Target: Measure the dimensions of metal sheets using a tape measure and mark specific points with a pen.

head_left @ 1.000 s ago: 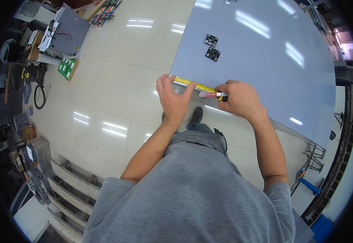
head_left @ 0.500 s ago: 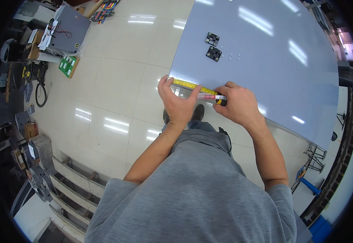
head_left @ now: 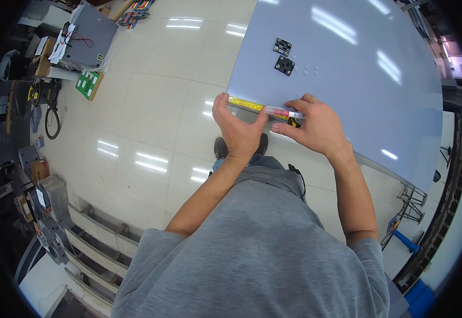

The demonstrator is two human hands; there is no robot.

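A yellow tape measure blade point(head_left: 247, 104) runs along the near edge of the grey-blue panel point(head_left: 369, 116), from its left corner. My left hand point(head_left: 239, 131) is closed on the blade's end at that corner, with the thumb reaching toward a marker pen point(head_left: 280, 112). My right hand point(head_left: 318, 124) grips the black-and-yellow tape case, partly hidden under its fingers. The red-and-clear pen with a white end lies over the blade and reaches into the right hand. On the panel beyond are two black hinges point(head_left: 282, 46) point(head_left: 284, 65) with several small washers point(head_left: 305, 70) beside them.
Tiled floor point(head_left: 141, 106) spreads left of the panel. A grey cabinet point(head_left: 90, 37) and a green-faced box point(head_left: 89, 85) stand at the far left. Wooden slats point(head_left: 101, 233) lie at the lower left. Metal stands point(head_left: 412, 204) and a blue-handled tool point(head_left: 405, 241) are at the right.
Both hands have shifted slightly right in the picture, and the panel's corner with the hinges has too. The marker pen now sits higher, over the tape blade. My right thumb has lifted away from the case.
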